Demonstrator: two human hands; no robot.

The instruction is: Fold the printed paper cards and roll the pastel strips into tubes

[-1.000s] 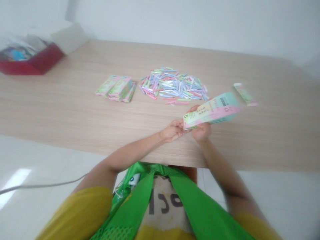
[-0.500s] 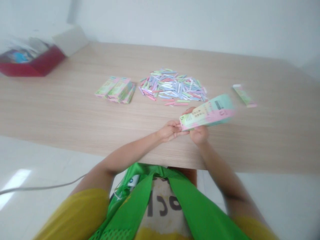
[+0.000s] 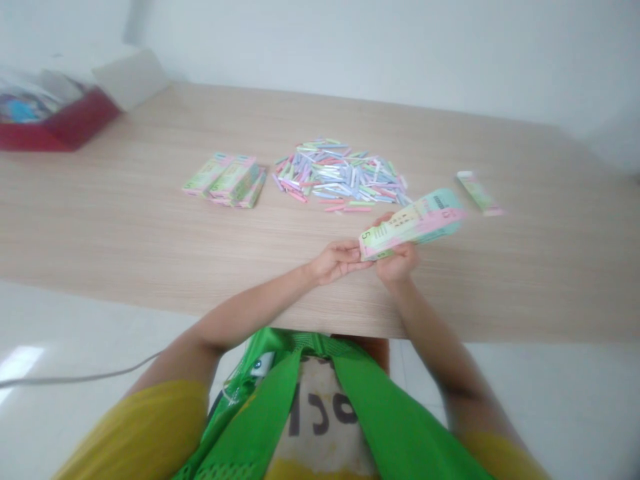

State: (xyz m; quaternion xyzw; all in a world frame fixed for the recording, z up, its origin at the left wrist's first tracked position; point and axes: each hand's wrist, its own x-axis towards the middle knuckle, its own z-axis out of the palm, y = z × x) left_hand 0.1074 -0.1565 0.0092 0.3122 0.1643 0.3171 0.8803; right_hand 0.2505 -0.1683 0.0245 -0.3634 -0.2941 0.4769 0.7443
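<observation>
Above the front part of the table, both my hands hold a pale green and pink printed box (image 3: 413,223) with a "5" on its near end. My left hand (image 3: 337,262) grips that near left end, its thumb on top. Around the middle of the box wraps my right hand (image 3: 399,262), with its far fingers showing behind. Just beyond lies a loose heap of small pastel sticks (image 3: 345,175), blue, pink, green and purple. What is inside the box is hidden.
Several similar printed boxes (image 3: 227,179) lie stacked left of the heap. One slim printed packet (image 3: 479,193) lies apart on the right. A red box (image 3: 75,120) with an open white flap stands at the back left, filled with items. Behind the wooden table (image 3: 200,240) rises a white wall.
The held box has tilted slightly, so more of its near side shows. My right thumb has moved up onto its side. The whole view has shifted a little.
</observation>
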